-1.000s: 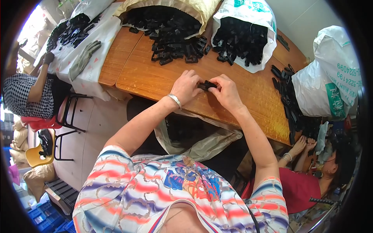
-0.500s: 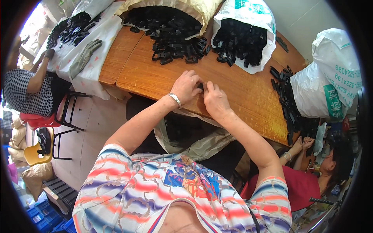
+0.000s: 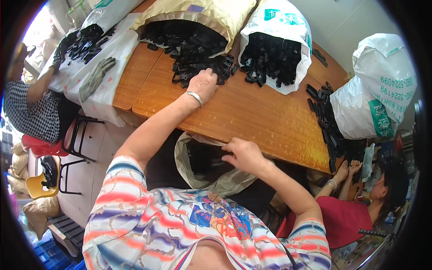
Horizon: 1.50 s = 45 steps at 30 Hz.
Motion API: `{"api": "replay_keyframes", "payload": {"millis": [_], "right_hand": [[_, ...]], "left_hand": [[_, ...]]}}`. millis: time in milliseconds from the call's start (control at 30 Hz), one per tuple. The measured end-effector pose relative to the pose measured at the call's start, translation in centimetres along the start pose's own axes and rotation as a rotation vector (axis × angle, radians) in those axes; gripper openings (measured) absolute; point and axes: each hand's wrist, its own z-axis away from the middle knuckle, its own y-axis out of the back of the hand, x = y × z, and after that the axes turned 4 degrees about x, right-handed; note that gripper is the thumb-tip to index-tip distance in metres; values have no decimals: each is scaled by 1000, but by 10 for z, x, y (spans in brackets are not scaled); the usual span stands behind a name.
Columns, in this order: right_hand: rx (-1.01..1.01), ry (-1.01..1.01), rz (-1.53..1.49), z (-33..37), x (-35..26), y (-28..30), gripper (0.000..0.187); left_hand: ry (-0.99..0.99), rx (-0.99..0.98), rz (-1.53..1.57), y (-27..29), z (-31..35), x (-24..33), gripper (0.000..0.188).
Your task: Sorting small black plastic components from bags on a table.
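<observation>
My left hand (image 3: 204,86) rests at the near edge of a pile of small black plastic parts (image 3: 189,69) on the table. Its fingers are bent together and their tips are hidden, so what they hold cannot be made out. My right hand (image 3: 246,155) hovers at the table's front edge over an open beige sack (image 3: 182,155) by my lap. Thumb and fingers there are apart, with nothing between them. Dark contents show inside this sack.
Behind the pile, a large tan sack (image 3: 238,15) spills black parts onto the wooden table (image 3: 265,121). Beside it lies an open white sack (image 3: 305,63) of similar parts; another white sack (image 3: 355,112) stands right. Co-workers sit left (image 3: 33,108) and right (image 3: 337,220). A grey glove (image 3: 96,78) lies left.
My hands were together at the table's front edge, fingers around a small dark part. The left has moved forward to the pile; the right has come back over the sack, its fingers now apart.
</observation>
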Motion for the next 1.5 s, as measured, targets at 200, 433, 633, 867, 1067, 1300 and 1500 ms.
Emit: {"api": "replay_keyframes", "payload": {"millis": [200,433,633,867,1067,1300,1500], "right_hand": [[485,-46,175,-82,94,36,13],[478,-323,353,-140,147,52,16],[282,-454,175,-133,119,57,18],[448,-379,-6,-105,119,37,22],[390,-354,-232,-88,114,36,23],[455,-104,-141,-89,69,21,22],[509,-53,-44,-90,70,12,21]], "left_hand": [[66,125,42,-10,3,13,22],[-131,128,262,-13,17,27,11],[-492,180,196,-4,31,22,8],[-454,109,215,-3,38,27,18],[-319,134,392,1,39,35,31],[-102,44,391,-6,38,28,28],[-89,43,405,-10,35,27,25]]}}
